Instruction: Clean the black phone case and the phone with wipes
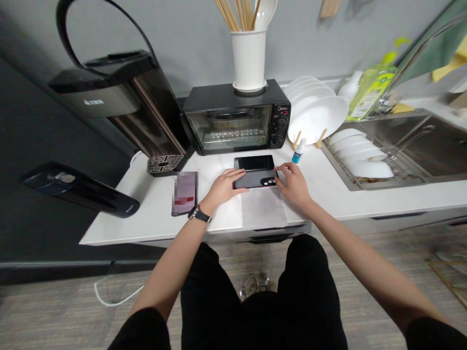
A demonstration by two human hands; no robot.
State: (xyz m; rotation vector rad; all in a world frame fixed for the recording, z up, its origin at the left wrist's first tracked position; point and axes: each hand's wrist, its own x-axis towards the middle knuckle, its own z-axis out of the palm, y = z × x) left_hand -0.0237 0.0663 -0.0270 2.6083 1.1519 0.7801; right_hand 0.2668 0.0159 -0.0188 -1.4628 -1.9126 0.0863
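Note:
My left hand [222, 187] and my right hand [294, 184] both grip a black smartphone [253, 180] lying back-up on the white countertop [335, 194], its camera module [269, 182] at the right end. My right fingertips pinch that end, and my left fingers lie over the other end. A second black slab, a phone or its screen [254, 162], lies just beyond, touching it. Under my hands is a white paper sheet [263, 209]. A small blue-and-white spray bottle [298, 151] stands beyond my right hand. A pixelated phone-sized box [185, 193] lies left of my left hand.
A black toaster oven [233, 119] carrying a white utensil holder [249, 58] stands at the back. White plates [315, 114] stand in a rack beside a steel sink [404, 146] on the right. A black water dispenser [120, 109] stands on the left.

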